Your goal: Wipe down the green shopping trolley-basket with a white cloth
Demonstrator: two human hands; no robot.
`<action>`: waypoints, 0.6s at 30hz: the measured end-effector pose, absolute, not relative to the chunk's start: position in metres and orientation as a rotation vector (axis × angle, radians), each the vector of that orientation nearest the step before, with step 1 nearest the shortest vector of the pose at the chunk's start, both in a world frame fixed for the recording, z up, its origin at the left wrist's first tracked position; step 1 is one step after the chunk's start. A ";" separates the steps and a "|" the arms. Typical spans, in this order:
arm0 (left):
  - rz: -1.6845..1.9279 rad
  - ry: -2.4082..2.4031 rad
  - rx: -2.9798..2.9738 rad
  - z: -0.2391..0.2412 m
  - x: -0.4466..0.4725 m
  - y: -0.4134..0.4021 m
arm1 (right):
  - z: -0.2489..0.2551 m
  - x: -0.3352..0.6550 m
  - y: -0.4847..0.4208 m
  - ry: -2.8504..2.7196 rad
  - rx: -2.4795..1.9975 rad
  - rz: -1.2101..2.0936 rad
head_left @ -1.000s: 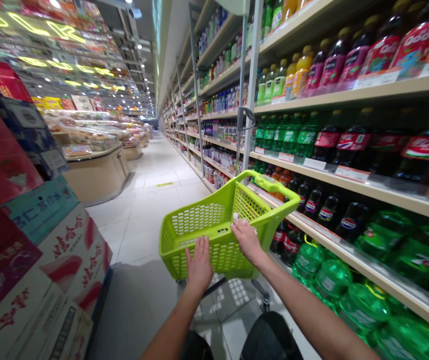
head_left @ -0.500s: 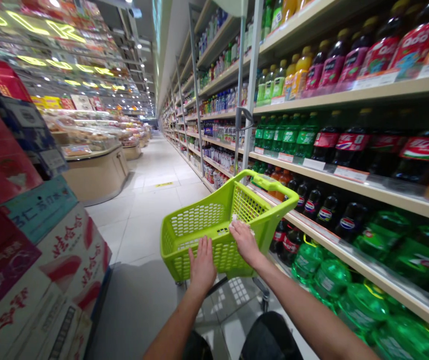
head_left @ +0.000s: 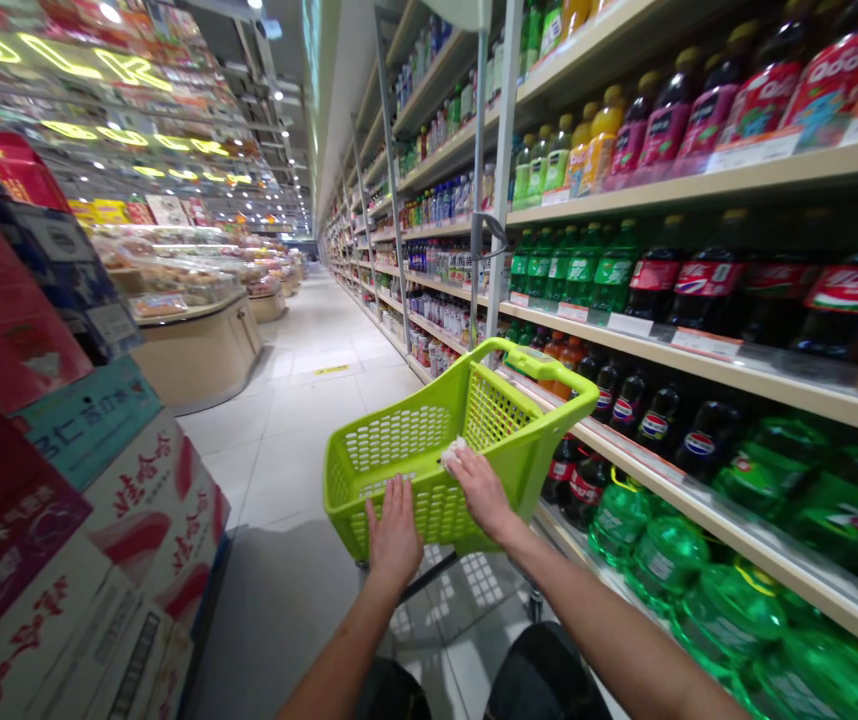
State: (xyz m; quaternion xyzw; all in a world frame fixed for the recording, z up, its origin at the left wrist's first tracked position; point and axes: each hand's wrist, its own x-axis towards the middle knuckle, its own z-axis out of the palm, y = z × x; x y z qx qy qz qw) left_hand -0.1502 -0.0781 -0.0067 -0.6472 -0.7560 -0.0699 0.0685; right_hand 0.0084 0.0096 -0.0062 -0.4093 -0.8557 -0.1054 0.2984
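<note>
While the left hand (head_left: 395, 535) rests its outstretched fingers, thumb apart, on the near side of the green cart (head_left: 440, 515) beneath them, the right hand (head_left: 481, 490), fingers curled over a white wad (head_left: 453, 452), has slid toward the left fingers, apparently bringing the wad to another part of the cart.

Both bare forearms (head_left: 609, 630) outstretched, left hand (head_left: 395, 538) flat, right hand (head_left: 483, 492) lightly curled.
</note>
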 end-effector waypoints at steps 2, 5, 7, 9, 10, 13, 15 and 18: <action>-0.200 -2.294 -1.900 -0.006 -0.158 -0.081 | -0.003 0.013 0.013 -2.268 -1.089 -0.258; -0.201 -2.300 -1.862 -0.008 -0.166 -0.083 | 0.006 0.036 0.023 -2.173 -1.191 -0.293; -0.223 -2.292 -1.858 -0.011 -0.165 -0.082 | 0.008 0.041 0.026 -2.128 -1.229 -0.297; -0.252 -2.289 -1.838 -0.013 -0.161 -0.081 | 0.003 0.029 0.022 -2.134 -1.220 -0.269; -0.259 -2.287 -1.831 -0.013 -0.158 -0.080 | -0.001 0.019 0.018 -2.152 -1.198 -0.252; -0.243 -2.279 -1.867 -0.011 -0.155 -0.081 | -0.011 -0.013 0.006 -2.237 -1.085 -0.223; -0.228 -2.293 -1.884 -0.008 -0.158 -0.083 | -0.010 -0.019 0.004 -2.281 -1.042 -0.218; -0.245 -2.350 -1.829 -0.007 -0.166 -0.085 | 0.000 0.000 0.012 -2.239 -1.139 -0.222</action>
